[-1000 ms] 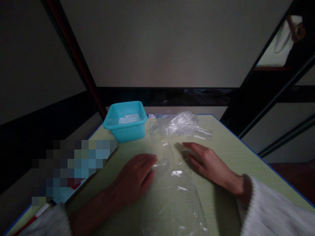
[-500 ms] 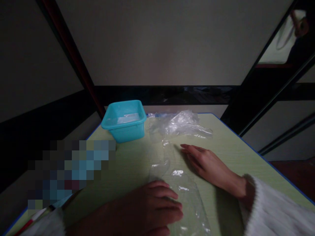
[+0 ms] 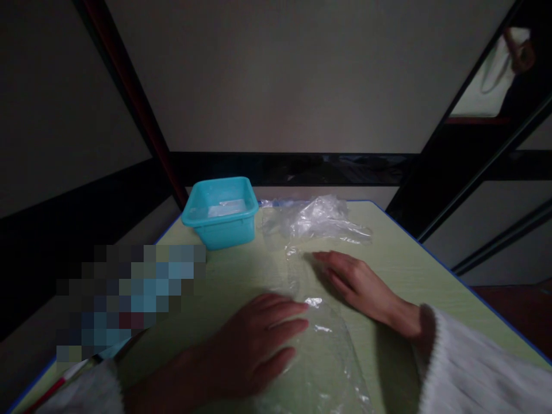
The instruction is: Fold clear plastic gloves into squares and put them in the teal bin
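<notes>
A clear plastic bag (image 3: 321,351) lies flat on the light green table (image 3: 409,264), running from the near edge towards the middle. My left hand (image 3: 254,339) rests palm down on the bag's left part, fingers stretched out and slightly apart. My right hand (image 3: 356,282) lies flat on the bag's far right edge, fingers extended towards the left. Neither hand grips anything. White knitted sleeves cover both forearms.
A turquoise plastic tub (image 3: 219,211) stands at the table's far left with something pale inside. A crumpled heap of clear plastic bags (image 3: 317,221) lies at the far edge beside it. A blurred patch covers something at the left edge. Dark bars and a wall stand behind.
My left hand slid towards me along the bag, then moved a little forward again, still flat. My right hand has stayed flat at nearly the same spot.
</notes>
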Demonstrator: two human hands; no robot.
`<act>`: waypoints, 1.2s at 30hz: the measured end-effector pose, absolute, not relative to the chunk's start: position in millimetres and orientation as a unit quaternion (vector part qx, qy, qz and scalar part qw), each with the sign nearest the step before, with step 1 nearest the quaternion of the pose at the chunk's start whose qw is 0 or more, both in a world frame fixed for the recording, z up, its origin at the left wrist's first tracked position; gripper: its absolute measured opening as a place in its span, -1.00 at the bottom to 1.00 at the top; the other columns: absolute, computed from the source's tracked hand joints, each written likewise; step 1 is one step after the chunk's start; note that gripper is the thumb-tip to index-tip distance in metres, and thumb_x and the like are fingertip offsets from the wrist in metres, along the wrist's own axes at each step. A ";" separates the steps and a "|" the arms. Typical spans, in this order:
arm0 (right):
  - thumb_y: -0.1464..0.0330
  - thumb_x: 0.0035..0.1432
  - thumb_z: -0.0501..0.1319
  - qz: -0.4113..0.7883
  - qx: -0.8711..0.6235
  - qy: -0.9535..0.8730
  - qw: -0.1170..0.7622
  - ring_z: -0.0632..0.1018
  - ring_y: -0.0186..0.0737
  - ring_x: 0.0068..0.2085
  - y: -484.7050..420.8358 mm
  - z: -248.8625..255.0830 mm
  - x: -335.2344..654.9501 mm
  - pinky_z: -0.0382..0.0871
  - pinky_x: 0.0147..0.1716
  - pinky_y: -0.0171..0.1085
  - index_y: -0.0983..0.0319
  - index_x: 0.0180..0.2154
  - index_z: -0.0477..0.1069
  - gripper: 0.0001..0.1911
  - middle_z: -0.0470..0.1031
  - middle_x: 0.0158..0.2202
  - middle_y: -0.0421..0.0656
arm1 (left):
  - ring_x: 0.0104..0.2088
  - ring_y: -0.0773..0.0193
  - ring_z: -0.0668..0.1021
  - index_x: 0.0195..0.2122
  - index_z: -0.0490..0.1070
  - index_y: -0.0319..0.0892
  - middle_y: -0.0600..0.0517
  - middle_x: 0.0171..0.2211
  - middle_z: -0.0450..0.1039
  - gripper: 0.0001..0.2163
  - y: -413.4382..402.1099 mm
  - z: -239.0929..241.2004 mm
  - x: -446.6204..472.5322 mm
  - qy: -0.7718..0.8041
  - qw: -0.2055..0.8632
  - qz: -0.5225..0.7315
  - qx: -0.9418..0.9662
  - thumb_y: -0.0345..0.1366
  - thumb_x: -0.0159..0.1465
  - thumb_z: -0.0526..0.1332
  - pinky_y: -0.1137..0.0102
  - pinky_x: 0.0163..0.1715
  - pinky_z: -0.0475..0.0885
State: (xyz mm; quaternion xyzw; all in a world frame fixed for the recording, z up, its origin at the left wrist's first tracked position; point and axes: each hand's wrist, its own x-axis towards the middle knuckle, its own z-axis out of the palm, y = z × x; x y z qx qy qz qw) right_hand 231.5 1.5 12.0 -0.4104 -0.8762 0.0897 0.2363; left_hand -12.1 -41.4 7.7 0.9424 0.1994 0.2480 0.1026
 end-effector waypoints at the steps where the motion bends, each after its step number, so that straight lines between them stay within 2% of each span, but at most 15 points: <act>1: 0.42 0.24 -0.08 0.095 -0.391 -0.886 0.229 0.46 -0.13 -0.02 0.6 12.7 229.3 0.31 0.01 -0.03 0.25 0.05 0.26 -0.63 0.43 -0.01 -0.03 | 0.06 0.20 0.37 0.02 0.23 -0.20 -0.11 0.07 0.33 -0.73 -38.4 4.9 -13.6 0.249 0.089 0.253 0.931 -0.39 0.28 0.01 0.25 0.07 0.25; 5: 0.33 0.28 -0.08 0.122 -0.338 -0.922 0.141 0.23 -0.13 0.18 -2.5 14.6 222.2 0.05 0.17 0.01 0.30 0.17 0.10 -0.55 0.19 0.18 0.02 | 0.18 0.17 0.22 0.12 0.16 -0.27 -0.17 0.19 0.14 -0.64 -25.4 -1.4 -18.4 0.352 0.078 0.193 0.913 -0.35 0.30 -0.02 0.19 0.13 0.18; 8: 0.22 0.28 -0.08 0.115 -0.333 -0.933 0.072 0.05 -0.07 0.25 -3.5 13.4 220.7 -0.06 0.19 0.05 0.36 0.22 -0.03 -0.44 0.00 0.25 0.06 | 0.24 0.13 0.06 0.21 0.00 -0.33 -0.20 0.25 -0.04 -0.52 -20.6 -0.9 -19.5 0.351 0.087 0.116 0.925 -0.32 0.28 0.01 0.12 0.18 0.05; 10: 0.17 0.27 -0.08 0.106 -0.338 -0.934 0.050 0.00 -0.06 0.26 -3.7 11.2 221.4 -0.09 0.19 0.05 0.38 0.23 -0.07 -0.39 -0.07 0.26 0.07 | 0.25 0.11 0.01 0.22 -0.04 -0.34 -0.21 0.26 -0.08 -0.48 -20.0 -0.1 -19.1 0.356 0.094 0.078 0.926 -0.30 0.27 0.02 0.08 0.18 0.02; 20: 0.13 0.27 -0.10 0.099 -0.335 -0.935 0.056 -0.03 -0.04 0.26 -1.8 4.1 223.4 -0.12 0.18 0.09 0.36 0.24 -0.11 -0.36 -0.11 0.27 0.06 | 0.27 0.10 -0.08 0.25 -0.12 -0.28 -0.16 0.28 -0.18 -0.45 -20.3 2.0 -16.7 0.373 0.085 0.021 0.924 -0.26 0.27 0.01 0.06 0.17 -0.02; 24: 0.20 0.30 -0.14 0.097 -0.322 -0.940 0.062 -0.08 -0.07 0.27 -6.9 13.4 223.4 -0.18 0.19 0.08 0.37 0.25 -0.15 -0.40 -0.16 0.28 0.06 | 0.27 0.10 -0.11 0.25 -0.15 -0.30 -0.18 0.29 -0.21 -0.44 -20.2 0.8 -18.4 0.363 0.083 0.044 0.927 -0.24 0.29 0.00 0.06 0.18 -0.03; 29: 0.24 0.28 -0.09 0.121 -0.279 -0.951 0.065 -0.09 -0.07 0.27 -27.6 27.4 218.4 -0.16 0.21 0.03 0.42 0.25 -0.17 -0.38 -0.18 0.27 0.08 | 0.27 0.16 -0.09 0.26 -0.20 -0.34 -0.19 0.28 -0.18 -0.47 -24.0 0.0 -19.9 0.326 0.063 0.102 0.938 -0.34 0.30 -0.07 0.12 0.20 -0.03; 32: 0.23 0.27 -0.06 0.136 -0.263 -0.954 0.044 -0.09 -0.07 0.27 -36.2 28.0 215.1 -0.13 0.22 -0.04 0.48 0.24 -0.16 -0.35 -0.20 0.27 0.11 | 0.27 0.19 -0.05 0.25 -0.18 -0.36 -0.19 0.28 -0.15 -0.50 -26.9 -0.4 -19.9 0.315 0.059 0.108 0.941 -0.38 0.30 -0.09 0.19 0.21 0.00; 36: 0.20 0.28 -0.09 0.151 -0.278 -0.948 0.014 -0.10 -0.08 0.27 -37.6 21.2 215.6 -0.14 0.22 -0.07 0.51 0.23 -0.13 -0.35 -0.20 0.26 0.13 | 0.26 0.18 -0.02 0.24 -0.11 -0.39 -0.21 0.27 -0.12 -0.53 -28.0 -1.1 -19.8 0.312 0.067 0.067 0.945 -0.37 0.31 -0.10 0.19 0.20 0.03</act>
